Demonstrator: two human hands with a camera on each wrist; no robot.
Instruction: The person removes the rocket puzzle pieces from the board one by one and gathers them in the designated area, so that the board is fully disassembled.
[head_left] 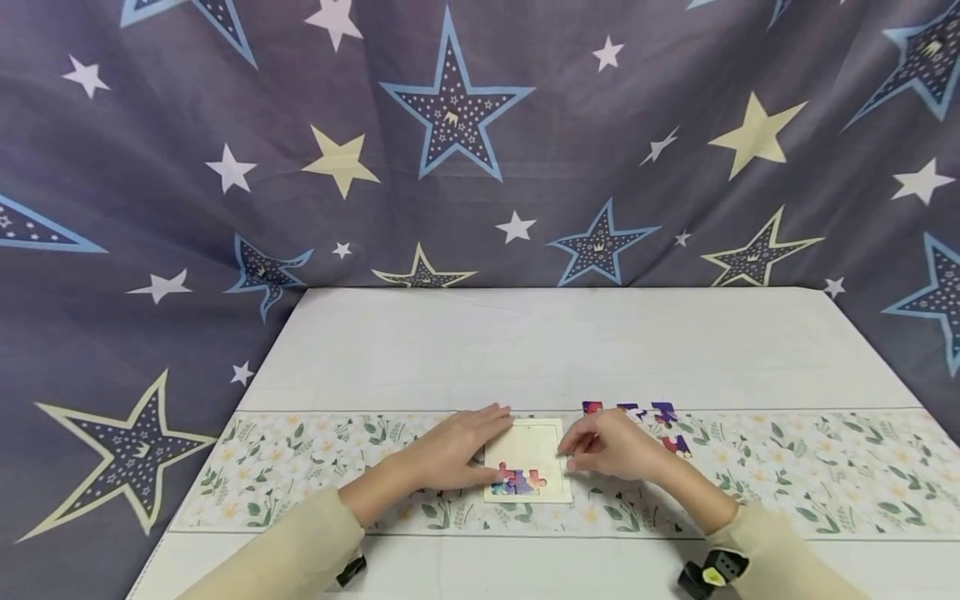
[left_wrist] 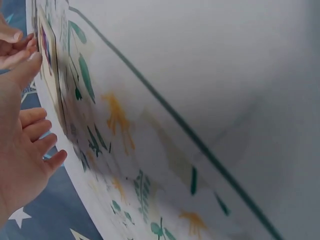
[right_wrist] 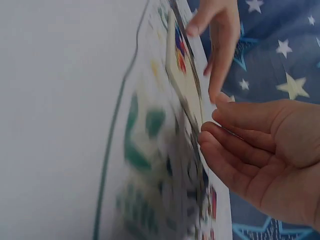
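Note:
A square, pale puzzle board (head_left: 528,439) lies on the table, with a few joined colourful puzzle pieces (head_left: 521,482) along its near edge. My left hand (head_left: 459,450) is at the board's left side, fingers extended, the thumb by the leftmost piece. At the right edge is my right hand (head_left: 617,446), fingers loosely bent with the thumb near the fingertips. In the right wrist view no piece shows between the fingers of this right hand (right_wrist: 265,155), close to the board's rim (right_wrist: 182,95). Whether its fingertips touch the board I cannot tell.
Several loose puzzle pieces (head_left: 663,412) lie to the right of the board, partly behind the right hand; one piece (head_left: 677,446) is nearer the wrist. A floral strip (head_left: 787,467) crosses the white table (head_left: 555,342). A star-patterned cloth (head_left: 450,208) hangs behind.

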